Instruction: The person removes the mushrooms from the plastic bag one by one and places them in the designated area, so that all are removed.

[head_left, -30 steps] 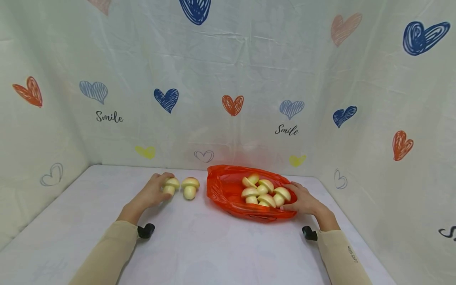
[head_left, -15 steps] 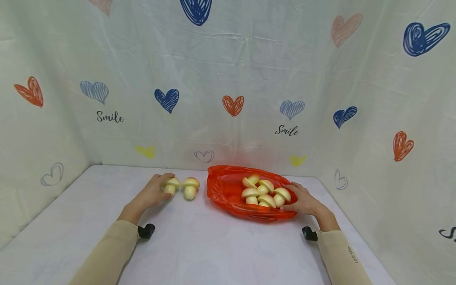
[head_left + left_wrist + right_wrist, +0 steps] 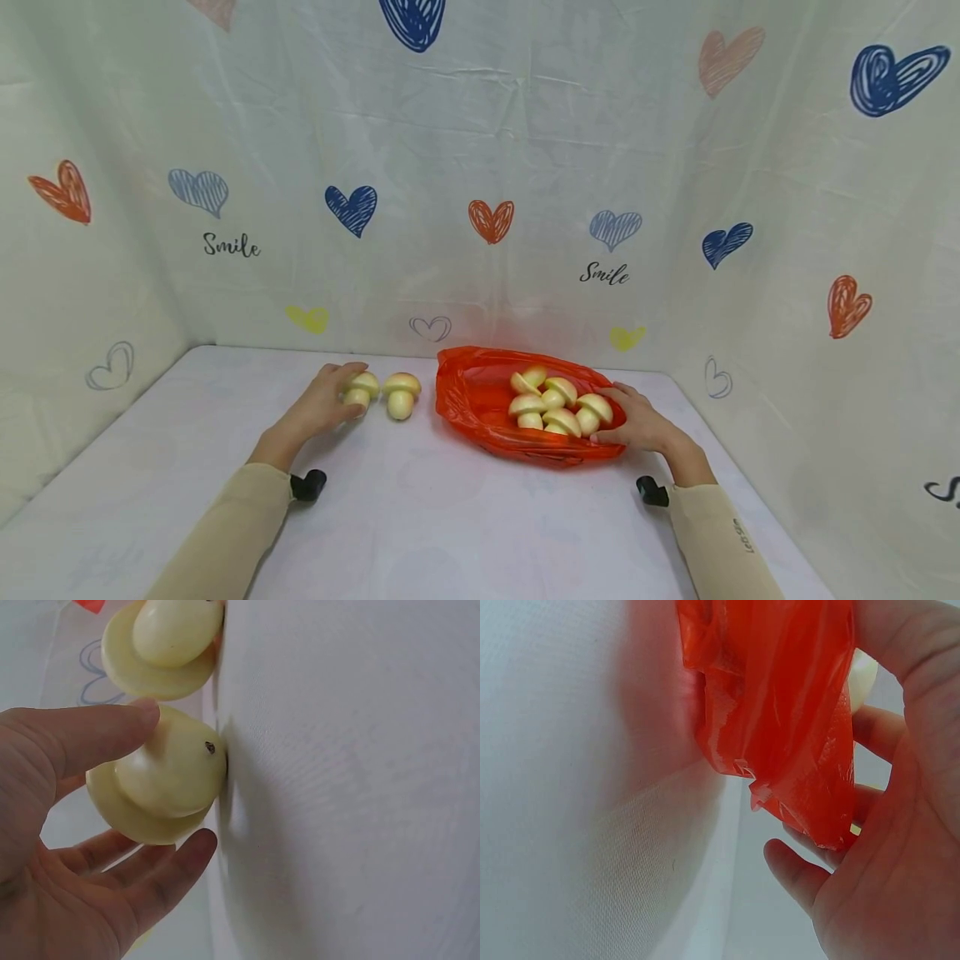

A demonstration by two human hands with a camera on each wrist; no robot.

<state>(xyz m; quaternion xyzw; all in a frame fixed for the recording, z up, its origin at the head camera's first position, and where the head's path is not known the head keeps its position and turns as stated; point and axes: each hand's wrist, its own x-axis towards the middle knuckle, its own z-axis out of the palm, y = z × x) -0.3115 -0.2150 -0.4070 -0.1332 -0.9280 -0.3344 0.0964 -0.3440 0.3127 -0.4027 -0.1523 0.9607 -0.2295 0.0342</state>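
Note:
My left hand (image 3: 324, 402) holds a pale yellow mushroom (image 3: 362, 390) with a rounded cap and thick stem. In the left wrist view the thumb lies on this mushroom (image 3: 169, 772) and the fingers curve beneath and behind it. Right beside it stands a second mushroom (image 3: 401, 395), untouched. A red plastic bag (image 3: 480, 421) lies with its mouth open, and several similar mushrooms (image 3: 558, 392) are inside. My right hand (image 3: 636, 419) grips the bag's right edge, thumb in front and fingers around its rim. In the right wrist view, red plastic (image 3: 787, 712) hides part of the fingers.
Everything rests on a white table (image 3: 465, 525). A pale curtain (image 3: 420, 283) printed with hearts and "Smile" hangs close behind the table's far edge and along both sides. Small black devices (image 3: 307, 486) sit at both wrists.

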